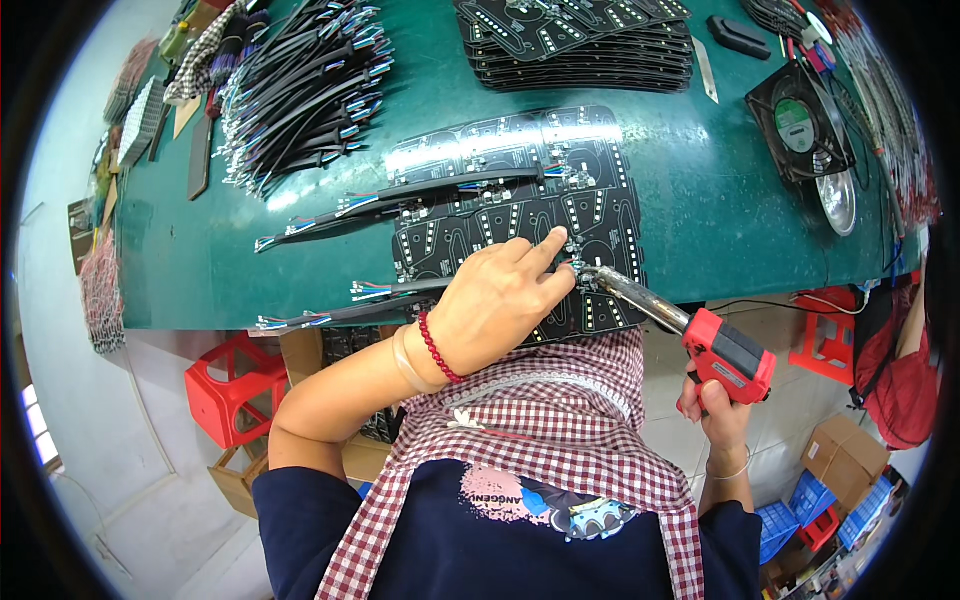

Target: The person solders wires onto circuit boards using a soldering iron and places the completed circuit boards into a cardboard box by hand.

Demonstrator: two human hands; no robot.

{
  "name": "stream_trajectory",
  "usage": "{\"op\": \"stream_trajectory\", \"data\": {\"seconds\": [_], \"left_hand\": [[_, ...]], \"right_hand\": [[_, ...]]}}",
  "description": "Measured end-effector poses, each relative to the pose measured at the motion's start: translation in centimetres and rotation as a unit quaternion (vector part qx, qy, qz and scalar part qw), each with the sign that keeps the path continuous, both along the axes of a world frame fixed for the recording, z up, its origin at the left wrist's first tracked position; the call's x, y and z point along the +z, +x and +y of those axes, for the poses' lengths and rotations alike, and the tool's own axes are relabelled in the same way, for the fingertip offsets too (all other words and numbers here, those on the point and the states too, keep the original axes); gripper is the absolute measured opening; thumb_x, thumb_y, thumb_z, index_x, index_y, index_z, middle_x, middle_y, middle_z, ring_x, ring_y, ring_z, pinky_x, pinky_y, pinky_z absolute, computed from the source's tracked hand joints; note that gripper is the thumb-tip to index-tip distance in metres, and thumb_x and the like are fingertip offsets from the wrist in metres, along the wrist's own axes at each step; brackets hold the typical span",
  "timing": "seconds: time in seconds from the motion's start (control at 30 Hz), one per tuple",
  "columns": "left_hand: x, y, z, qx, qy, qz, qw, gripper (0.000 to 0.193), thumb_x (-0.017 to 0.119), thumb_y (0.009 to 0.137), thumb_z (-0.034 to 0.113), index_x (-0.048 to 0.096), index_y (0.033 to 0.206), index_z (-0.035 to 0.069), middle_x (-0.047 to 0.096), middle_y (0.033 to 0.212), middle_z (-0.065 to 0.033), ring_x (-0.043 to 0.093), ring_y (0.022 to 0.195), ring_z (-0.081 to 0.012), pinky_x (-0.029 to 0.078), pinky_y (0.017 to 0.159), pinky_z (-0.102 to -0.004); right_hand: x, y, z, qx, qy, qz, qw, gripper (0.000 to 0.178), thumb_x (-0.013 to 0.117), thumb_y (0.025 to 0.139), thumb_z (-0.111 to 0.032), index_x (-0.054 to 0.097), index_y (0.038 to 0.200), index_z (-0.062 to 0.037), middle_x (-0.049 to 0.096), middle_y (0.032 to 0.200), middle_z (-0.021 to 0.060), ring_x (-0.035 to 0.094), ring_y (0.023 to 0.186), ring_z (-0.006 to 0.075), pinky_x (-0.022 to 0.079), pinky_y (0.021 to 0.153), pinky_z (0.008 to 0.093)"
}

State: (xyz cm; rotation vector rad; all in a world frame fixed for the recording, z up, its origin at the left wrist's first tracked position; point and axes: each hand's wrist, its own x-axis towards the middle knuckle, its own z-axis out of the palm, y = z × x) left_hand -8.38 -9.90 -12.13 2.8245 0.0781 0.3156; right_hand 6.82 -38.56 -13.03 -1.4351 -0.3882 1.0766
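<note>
A black circuit board panel (480, 222) with rows of white pads lies at the table's front edge. My left hand (500, 290) rests on its near part, pressing a black-sleeved cable (400, 289) with thin coloured wire ends near the panel's right side. The index finger is stretched forward; the thumb is beside the wire ends. My right hand (715, 405) is closed round the red and black handle of a soldering gun (730, 355). Its metal tip touches or almost touches the board by my left fingertips. Two more cables (450, 183) lie across the panel's far part.
A heap of black cables (305, 95) lies at the far left, a stack of black boards (580, 55) at the back. To the right are a black fan (800, 125), a small metal dish (837, 203) and a metal ruler (706, 70). Red stools (237, 388) stand below.
</note>
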Motion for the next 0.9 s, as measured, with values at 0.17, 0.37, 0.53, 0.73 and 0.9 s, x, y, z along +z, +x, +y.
{"op": "stream_trajectory", "data": {"seconds": [0.17, 0.37, 0.53, 0.73, 0.9], "left_hand": [[-0.1, 0.0, -0.3, 0.013, 0.008, -0.004, 1.000, 0.026, 0.061, 0.070, 0.006, 0.064, 0.096, 0.006, 0.061, 0.122, -0.0148, 0.056, 0.070, -0.0171, 0.051, 0.062, -0.0295], [-0.2, 0.0, -0.3, 0.016, 0.017, -0.012, 1.000, 0.026, 0.061, 0.070, 0.007, 0.065, 0.096, 0.006, 0.061, 0.121, -0.0156, 0.056, 0.069, -0.0172, 0.050, 0.060, -0.0296], [-0.4, -0.1, -0.4, 0.015, 0.019, -0.019, 1.000, 0.026, 0.061, 0.070, 0.007, 0.065, 0.096, 0.006, 0.061, 0.120, -0.0161, 0.055, 0.068, -0.0172, 0.050, 0.060, -0.0295], [-0.4, -0.1, -0.4, 0.014, 0.019, -0.023, 0.999, 0.026, 0.061, 0.070, 0.007, 0.065, 0.096, 0.005, 0.061, 0.121, -0.0163, 0.055, 0.068, -0.0168, 0.050, 0.060, -0.0290], [-0.4, -0.1, -0.5, 0.010, 0.021, -0.032, 0.999, 0.027, 0.060, 0.070, 0.006, 0.065, 0.096, 0.005, 0.061, 0.120, -0.0162, 0.055, 0.067, -0.0169, 0.049, 0.059, -0.0288]], "right_hand": [[-0.3, -0.1, 0.2, -0.001, 0.012, -0.005, 1.000, 0.039, 0.062, 0.089, -0.024, 0.053, 0.114, 0.0055, 0.057, 0.067, 0.0087, 0.046, 0.050, 0.0091, 0.039, 0.045, 0.0239], [0.4, 0.6, 1.0, 0.009, -0.027, -0.041, 0.999, 0.040, 0.062, 0.088, -0.031, 0.053, 0.106, 0.0046, 0.054, 0.060, 0.0074, 0.046, 0.044, 0.0098, 0.038, 0.040, 0.0240], [0.2, 0.8, 1.1, 0.005, -0.027, -0.064, 0.998, 0.045, 0.061, 0.088, -0.037, 0.053, 0.099, 0.0052, 0.051, 0.054, 0.0073, 0.044, 0.039, 0.0108, 0.036, 0.037, 0.0243], [0.5, 1.0, 1.2, 0.015, -0.017, -0.065, 0.998, 0.051, 0.059, 0.089, -0.042, 0.051, 0.106, 0.0053, 0.049, 0.052, 0.0071, 0.040, 0.036, 0.0104, 0.036, 0.035, 0.0254], [0.5, 0.9, 1.0, -0.067, 0.054, -0.038, 0.996, 0.052, 0.056, 0.091, -0.043, 0.049, 0.110, 0.0045, 0.050, 0.054, 0.0077, 0.040, 0.036, 0.0102, 0.036, 0.035, 0.0253]]}}
